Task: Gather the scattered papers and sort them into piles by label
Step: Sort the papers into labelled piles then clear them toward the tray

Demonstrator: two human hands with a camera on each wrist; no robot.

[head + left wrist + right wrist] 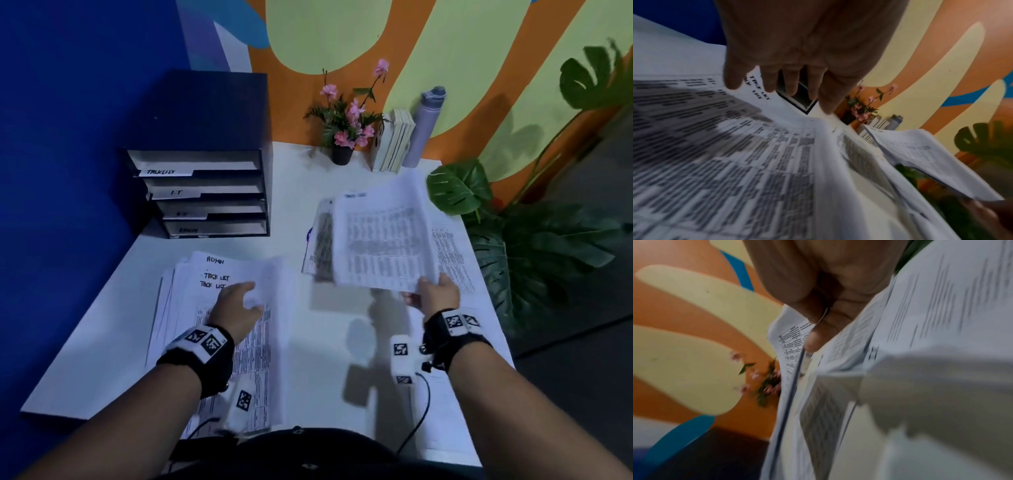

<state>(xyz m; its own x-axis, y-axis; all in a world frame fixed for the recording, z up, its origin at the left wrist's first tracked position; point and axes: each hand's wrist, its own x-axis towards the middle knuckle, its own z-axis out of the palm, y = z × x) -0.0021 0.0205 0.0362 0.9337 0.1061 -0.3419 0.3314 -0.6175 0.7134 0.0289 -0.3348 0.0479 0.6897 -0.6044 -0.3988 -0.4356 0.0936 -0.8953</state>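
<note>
A pile of printed papers (219, 274) lies on the left of the white table (325, 346); handwritten labels "ADMIN" and "TASK LIST" show on its fanned tops. My left hand (236, 305) hovers over that pile, fingers loose and holding nothing; in the left wrist view the left hand (789, 73) hangs just above the pile's printed sheets (715, 146). My right hand (433, 294) grips a bundle of printed sheets (380, 236) by its near edge, raised above the table. In the right wrist view the thumb of the right hand (818, 305) pinches the bundle (789, 353). More papers (448, 253) lie under it.
A black file sorter (205, 192) with labelled trays stands at the back left. A flower pot (342, 154), upright books (394, 144) and a grey bottle (428, 126) line the back wall. A large leafy plant (531, 246) crowds the table's right edge.
</note>
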